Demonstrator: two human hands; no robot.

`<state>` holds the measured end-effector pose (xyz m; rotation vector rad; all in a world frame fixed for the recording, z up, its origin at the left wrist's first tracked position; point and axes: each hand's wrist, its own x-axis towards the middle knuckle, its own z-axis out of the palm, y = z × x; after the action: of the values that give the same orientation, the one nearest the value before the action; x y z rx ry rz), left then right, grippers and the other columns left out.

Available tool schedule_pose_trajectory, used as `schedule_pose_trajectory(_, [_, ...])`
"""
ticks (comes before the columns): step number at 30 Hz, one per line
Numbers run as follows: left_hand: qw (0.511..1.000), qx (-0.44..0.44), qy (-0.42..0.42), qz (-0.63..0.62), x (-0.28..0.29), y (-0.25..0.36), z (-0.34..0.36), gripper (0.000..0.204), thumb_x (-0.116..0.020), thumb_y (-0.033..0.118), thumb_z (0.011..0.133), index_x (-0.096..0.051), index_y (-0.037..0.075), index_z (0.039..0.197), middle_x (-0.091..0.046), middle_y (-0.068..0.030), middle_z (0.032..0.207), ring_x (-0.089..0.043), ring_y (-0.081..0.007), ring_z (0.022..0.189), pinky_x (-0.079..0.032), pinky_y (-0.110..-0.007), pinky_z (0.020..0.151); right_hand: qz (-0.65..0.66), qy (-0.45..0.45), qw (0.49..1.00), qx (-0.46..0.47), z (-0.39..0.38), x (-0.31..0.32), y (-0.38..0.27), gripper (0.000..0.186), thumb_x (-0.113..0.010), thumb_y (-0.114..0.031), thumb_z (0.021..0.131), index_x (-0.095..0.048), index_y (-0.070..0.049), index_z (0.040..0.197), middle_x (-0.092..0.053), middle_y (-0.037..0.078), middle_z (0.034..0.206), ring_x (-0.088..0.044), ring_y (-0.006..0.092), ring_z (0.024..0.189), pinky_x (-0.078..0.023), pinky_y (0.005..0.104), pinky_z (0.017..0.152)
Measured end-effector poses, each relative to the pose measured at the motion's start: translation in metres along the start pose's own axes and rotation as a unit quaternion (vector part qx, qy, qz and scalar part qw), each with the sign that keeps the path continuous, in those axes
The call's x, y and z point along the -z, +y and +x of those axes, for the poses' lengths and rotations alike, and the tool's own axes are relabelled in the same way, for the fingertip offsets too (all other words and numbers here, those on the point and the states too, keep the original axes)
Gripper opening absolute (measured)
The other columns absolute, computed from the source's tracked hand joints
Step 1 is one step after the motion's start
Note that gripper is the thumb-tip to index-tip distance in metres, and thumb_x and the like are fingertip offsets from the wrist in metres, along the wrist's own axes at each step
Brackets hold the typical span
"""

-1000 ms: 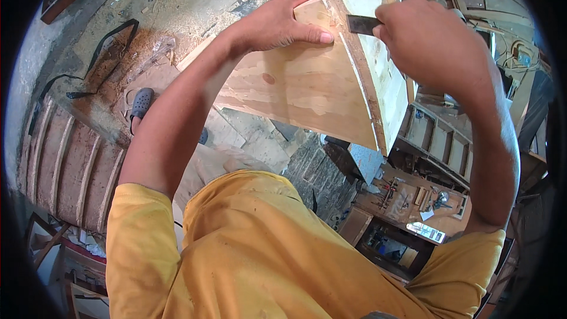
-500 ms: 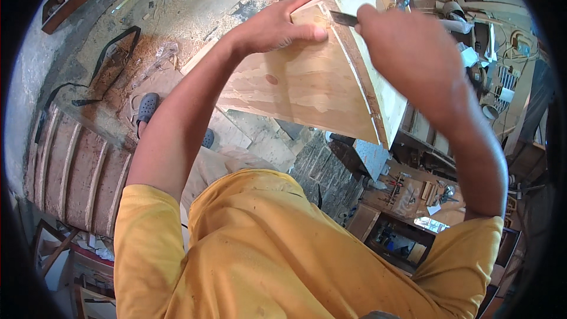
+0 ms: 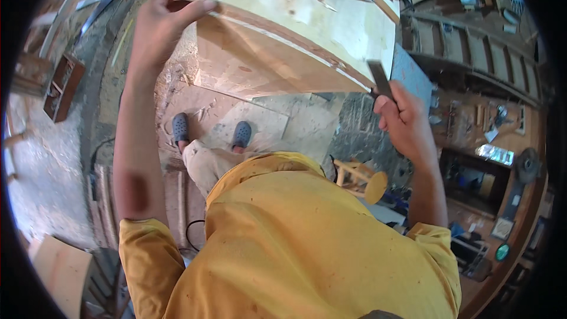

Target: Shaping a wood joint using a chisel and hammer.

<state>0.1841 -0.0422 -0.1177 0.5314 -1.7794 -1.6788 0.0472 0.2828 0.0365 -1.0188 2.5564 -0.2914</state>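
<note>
Wooden box [image 3: 295,35], pale plywood, large, standing in front of the person at upper centre, its top face sunlit. Left hand [image 3: 162,18]: fingers laid over the box's near left top corner, gripping the edge. Right hand [image 3: 404,121]: closed around a flat dark blade tool [image 3: 379,80], tip just beside the box's right corner. Below: sawdust-strewn floor [image 3: 248,118], small wooden stool [image 3: 360,180], cluttered workbench [image 3: 490,142] to the right.

One wooden box [image 3: 283,29], one chisel [image 3: 379,80]

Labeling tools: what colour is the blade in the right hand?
Dark grey blade, best in the head view.
</note>
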Motion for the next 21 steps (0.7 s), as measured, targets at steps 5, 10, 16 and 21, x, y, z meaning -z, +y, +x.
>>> schedule_pose_trajectory(5, [0.985,-0.046,0.033,0.164,0.000,0.014,0.003,0.048,-0.079,0.026,0.073,-0.063,0.000,0.110,-0.065,-0.0109,0.106,-0.062,-0.0181,0.093,-0.045,-0.034,0.088,0.246,0.058,0.965,-0.071,-0.032,-0.038,0.045,0.012,-0.055,-0.011,0.094,-0.053,-0.002,0.102,-0.051,0.002,0.065,-0.050,0.0082,0.052,-0.040,0.0255,0.048])
schedule_pose_trajectory(10, [0.824,-0.341,0.110,0.439,-0.051,0.047,-0.039,0.033,-0.082,0.018,0.070,-0.065,0.007,0.095,-0.064,-0.0097,0.101,-0.059,-0.0260,0.091,-0.042,-0.039,0.086,0.391,0.015,0.914,-0.110,-0.036,-0.056,0.050,0.018,-0.060,-0.012,0.091,-0.054,-0.002,0.105,-0.049,-0.001,0.068,-0.047,0.0048,0.051,-0.039,0.0226,0.046])
schedule_pose_trajectory(16, [0.906,-0.264,-0.030,0.329,-0.151,0.041,-0.083,0.029,-0.081,0.018,0.069,-0.071,0.011,0.095,-0.065,-0.0038,0.085,-0.059,-0.0209,0.079,-0.039,-0.034,0.073,0.390,0.039,0.919,-0.054,-0.030,-0.050,0.070,0.016,-0.061,-0.013,0.091,-0.055,-0.002,0.100,-0.048,-0.003,0.068,-0.046,0.0041,0.052,-0.037,0.0215,0.046])
schedule_pose_trajectory(21, [0.922,-0.197,0.041,0.330,-0.183,0.049,-0.077,0.016,-0.078,0.020,0.072,-0.069,0.010,0.080,-0.060,-0.0007,0.072,-0.056,-0.0178,0.066,-0.033,-0.033,0.070,0.406,0.083,0.910,-0.006,-0.022,-0.034,0.092,0.014,-0.062,-0.016,0.092,-0.055,-0.004,0.097,-0.047,-0.004,0.066,-0.043,0.0024,0.050,-0.034,0.0198,0.046])
